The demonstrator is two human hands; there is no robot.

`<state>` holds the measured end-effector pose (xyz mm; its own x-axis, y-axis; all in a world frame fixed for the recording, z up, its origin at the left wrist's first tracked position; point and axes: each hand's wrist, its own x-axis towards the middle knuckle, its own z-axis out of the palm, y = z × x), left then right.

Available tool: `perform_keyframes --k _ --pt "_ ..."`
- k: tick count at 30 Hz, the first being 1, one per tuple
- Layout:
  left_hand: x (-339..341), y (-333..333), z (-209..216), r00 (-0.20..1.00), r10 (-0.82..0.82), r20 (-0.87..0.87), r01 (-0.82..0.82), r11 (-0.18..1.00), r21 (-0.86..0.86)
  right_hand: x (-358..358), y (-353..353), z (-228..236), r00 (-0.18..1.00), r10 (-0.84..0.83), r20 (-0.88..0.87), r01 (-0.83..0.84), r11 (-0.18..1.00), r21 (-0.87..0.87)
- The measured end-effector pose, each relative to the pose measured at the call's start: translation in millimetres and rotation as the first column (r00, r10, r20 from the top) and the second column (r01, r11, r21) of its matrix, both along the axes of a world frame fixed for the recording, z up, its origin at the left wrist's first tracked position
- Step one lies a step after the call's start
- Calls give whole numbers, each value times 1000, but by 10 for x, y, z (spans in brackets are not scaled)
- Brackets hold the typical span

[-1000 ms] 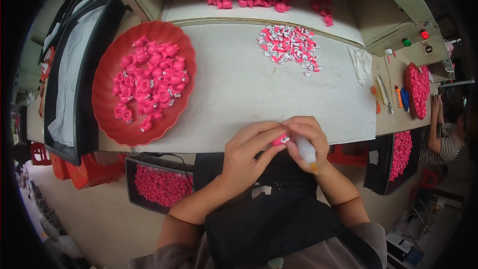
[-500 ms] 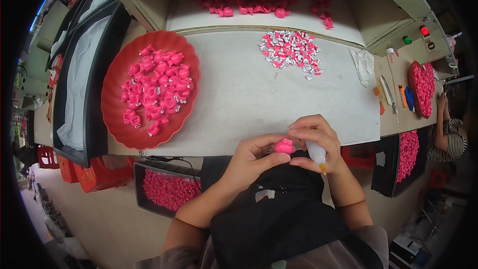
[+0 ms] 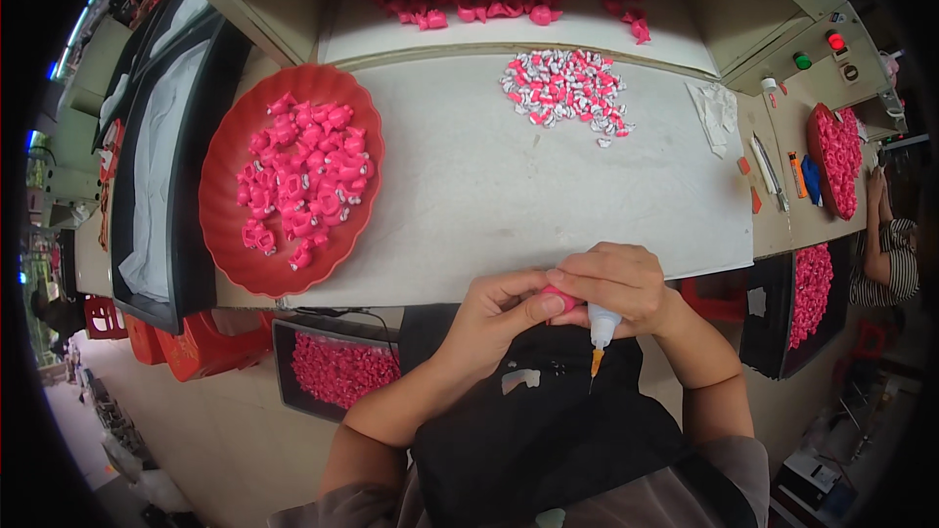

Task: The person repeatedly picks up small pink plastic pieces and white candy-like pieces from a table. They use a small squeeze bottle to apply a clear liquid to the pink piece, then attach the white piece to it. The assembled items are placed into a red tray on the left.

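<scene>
On the grey worktable (image 3: 469, 205) I see my left hand (image 3: 494, 318) pinching a small pink part (image 3: 559, 298) at the near edge, right hand (image 3: 616, 284) gripping a glue bottle (image 3: 602, 328) nozzle-down, apparently kept ready for dabbing.

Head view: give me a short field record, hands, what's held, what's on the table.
left hand: pinches a small pink part with the right hand
right hand: on the pink part, also holds a small glue bottle, orange tip pointing down
red tray: left on the table, filled with pink parts
pile of pink and silver pieces: far side of the table
</scene>
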<state>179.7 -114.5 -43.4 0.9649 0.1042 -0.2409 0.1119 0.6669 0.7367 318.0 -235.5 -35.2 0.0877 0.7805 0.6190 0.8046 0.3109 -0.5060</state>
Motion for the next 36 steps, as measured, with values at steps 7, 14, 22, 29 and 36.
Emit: perform_keyframes --k 7,14,22,29,36 --pt "-84 392 209 979 196 -54 -176 950 257 -116 238 23 980 -76 -184 62 995 -79" --pt "62 1547 673 961 251 113 10 -443 897 190 -336 -40 396 174 -902 8 981 192" --pt "2423 1289 385 980 -102 169 -197 -554 809 159 -393 1118 179 890 -420 -359 456 814" --pt "3554 1125 -111 937 -178 299 -343 -624 703 103 -427 1118 271 880 -391 -279 460 843" --pt "3423 1437 -169 949 -163 269 -309 -631 711 -36 -451 1322 42 924 -380 -373 367 852"
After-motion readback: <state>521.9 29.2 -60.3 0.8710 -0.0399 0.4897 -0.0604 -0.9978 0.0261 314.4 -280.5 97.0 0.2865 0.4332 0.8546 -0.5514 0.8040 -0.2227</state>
